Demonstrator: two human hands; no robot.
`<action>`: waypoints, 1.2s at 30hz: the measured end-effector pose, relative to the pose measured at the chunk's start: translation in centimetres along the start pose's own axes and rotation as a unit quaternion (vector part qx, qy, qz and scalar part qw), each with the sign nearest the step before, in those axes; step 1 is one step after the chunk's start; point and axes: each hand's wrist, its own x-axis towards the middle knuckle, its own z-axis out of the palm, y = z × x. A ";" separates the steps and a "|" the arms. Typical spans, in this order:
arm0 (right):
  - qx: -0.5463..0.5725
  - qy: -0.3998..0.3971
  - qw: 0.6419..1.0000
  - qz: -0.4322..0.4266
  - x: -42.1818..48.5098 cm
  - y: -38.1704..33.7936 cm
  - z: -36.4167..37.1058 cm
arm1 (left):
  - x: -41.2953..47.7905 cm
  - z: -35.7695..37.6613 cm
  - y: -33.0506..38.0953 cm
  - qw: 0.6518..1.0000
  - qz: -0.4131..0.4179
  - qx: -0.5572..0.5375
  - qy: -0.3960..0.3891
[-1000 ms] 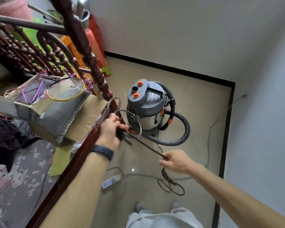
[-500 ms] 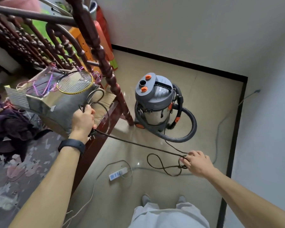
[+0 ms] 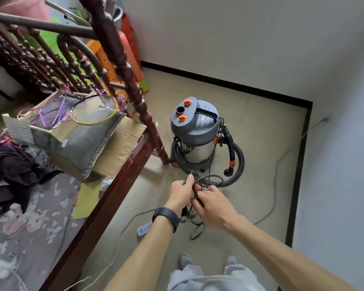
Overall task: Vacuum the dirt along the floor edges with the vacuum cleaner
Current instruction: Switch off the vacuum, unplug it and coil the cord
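Nearest the lower edge, your grey trouser legs and the toes of two shoes stand on the beige tiled floor. Both forearms reach forward and meet above the floor ahead of the shoes. Your left hand, with a dark band on its wrist, has its fingers curled round several loops of a dark cord. Your right hand, just beside it, grips the same cord with curled fingers and thumb. Slack loops hang below both hands, and one loop arcs beyond them. A white power strip lies on the floor just left of your left wrist. A grey cable crosses the tiles on the right and climbs to a fitting on the right wall. Beyond the hands the vacuum cleaner stands upright on the tiles, with a grey lid, two orange knobs and a steel drum, near the foot of a turned wooden post. Its black ribbed hose curls round its right side and along the floor in front. To the left, a dark red wooden frame carries cardboard, a grey cushion and a badminton racket. Farthest off, a black skirting lines the white walls, well apart from the vacuum cleaner.
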 end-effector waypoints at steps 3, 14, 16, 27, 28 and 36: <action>-0.012 0.001 0.999 0.030 -0.3 1.1 -0.7 | 0.7 -1.0 1.4 0.999 0.018 -0.048 0.015; 0.291 0.109 0.940 0.139 0.5 1.7 -1.2 | 1.1 -5.6 6.6 0.988 0.062 -0.130 0.062; 0.333 0.135 0.919 0.165 0.6 1.7 -1.4 | 0.5 -5.6 6.7 0.986 0.059 -0.150 0.037; 0.315 -0.197 0.894 0.250 5.4 -1.8 2.2 | -3.0 -10.3 12.9 0.936 0.056 -0.330 -0.112; 0.285 -0.219 0.901 0.241 5.8 -1.8 2.7 | -2.7 -11.1 13.0 0.937 0.063 -0.332 -0.088; 0.192 -0.158 0.924 0.291 1.2 3.3 2.5 | 1.4 -18.4 10.1 0.921 0.141 -0.117 0.344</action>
